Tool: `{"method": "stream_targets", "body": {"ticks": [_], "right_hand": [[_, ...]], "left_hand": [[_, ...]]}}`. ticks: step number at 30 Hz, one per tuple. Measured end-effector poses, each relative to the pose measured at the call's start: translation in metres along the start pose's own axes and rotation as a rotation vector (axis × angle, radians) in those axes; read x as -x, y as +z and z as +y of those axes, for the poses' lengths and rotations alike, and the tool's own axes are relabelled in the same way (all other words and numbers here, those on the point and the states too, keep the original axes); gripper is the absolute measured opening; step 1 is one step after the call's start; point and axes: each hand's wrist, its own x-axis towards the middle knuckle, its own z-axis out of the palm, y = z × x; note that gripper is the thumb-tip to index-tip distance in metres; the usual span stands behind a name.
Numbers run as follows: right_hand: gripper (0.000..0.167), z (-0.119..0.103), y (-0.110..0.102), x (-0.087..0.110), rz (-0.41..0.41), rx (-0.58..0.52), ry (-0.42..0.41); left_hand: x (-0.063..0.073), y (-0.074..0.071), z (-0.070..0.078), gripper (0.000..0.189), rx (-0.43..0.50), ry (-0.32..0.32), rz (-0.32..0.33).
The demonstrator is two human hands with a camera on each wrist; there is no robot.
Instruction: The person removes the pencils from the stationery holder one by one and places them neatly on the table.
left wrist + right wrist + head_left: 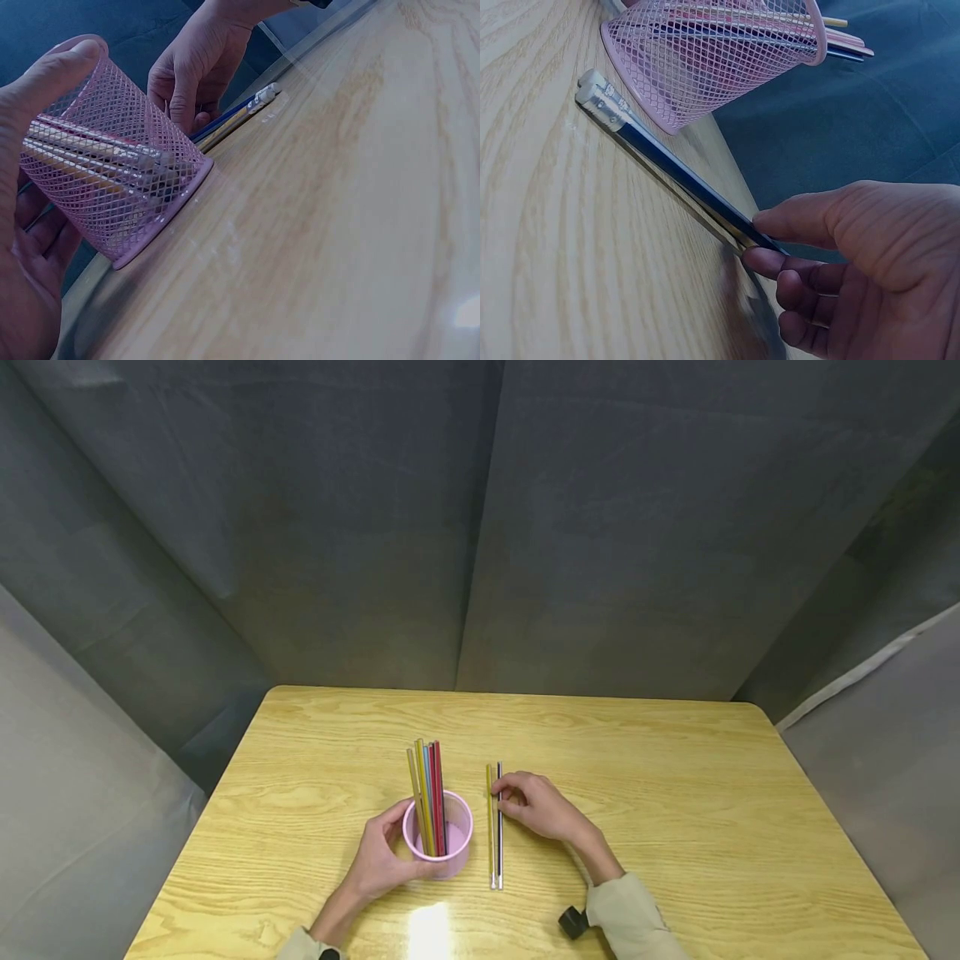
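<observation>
A pink wire-mesh pencil cup (454,867) stands upright on the table, holding several pencils (426,785) in yellow, red, blue and black that lean toward its far left side. My left hand (377,862) grips the cup from the left, with the thumb over the near rim. To the right of the cup, a yellow pencil (491,839) and a dark blue pencil (682,176) lie side by side on the table, white eraser ends toward me. My right hand (542,807) pinches the dark blue pencil near its far end between thumb and index finger; the fingertips also come close to the yellow one.
The wooden table (675,793) has rounded far corners. Grey curtains (600,527) hang behind it and on both sides. A small black object (573,922) sticks out by the right sleeve. Light glares off the near table surface.
</observation>
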Motion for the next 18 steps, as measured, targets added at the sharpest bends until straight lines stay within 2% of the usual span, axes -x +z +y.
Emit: {"method": "stream_targets", "body": {"ticks": [3, 6, 8, 10, 12, 13, 15, 17, 18], "right_hand": [[0.014, 0.014, 0.004, -0.001, -0.017, 0.031, 0.056], [0.014, 0.018, 0.006, -0.001, -0.013, 0.036, 0.049], [0.013, 0.016, 0.005, 0.000, 0.005, 0.023, 0.006], [0.014, -0.008, -0.003, 0.001, 0.000, 0.005, 0.006], [0.016, -0.012, -0.005, 0.002, 0.003, -0.008, -0.027], [0.016, -0.011, -0.005, 0.002, -0.005, -0.001, -0.014], [0.015, -0.008, -0.004, 0.001, -0.019, 0.020, 0.027], [0.015, 0.016, 0.004, 0.001, -0.007, 0.041, 0.019], [0.015, 0.018, 0.005, 0.000, -0.011, 0.056, 0.039]], "left_hand": [[0.001, 0.000, -0.001, 0.087, 0.001, -0.002, 0.003], [0.001, -0.001, -0.001, 0.087, -0.006, 0.007, 0.003], [0.001, 0.000, 0.000, 0.087, -0.014, 0.008, 0.002], [0.001, 0.000, 0.001, 0.087, -0.018, -0.002, 0.002], [0.001, 0.000, 0.001, 0.087, -0.017, -0.017, 0.004], [0.001, 0.000, 0.001, 0.087, -0.016, -0.021, 0.005], [0.001, 0.000, 0.001, 0.088, -0.015, -0.026, 0.009], [0.001, 0.000, 0.000, 0.088, -0.016, -0.025, 0.012], [0.001, 0.000, 0.000, 0.088, -0.017, -0.020, 0.011]]}}
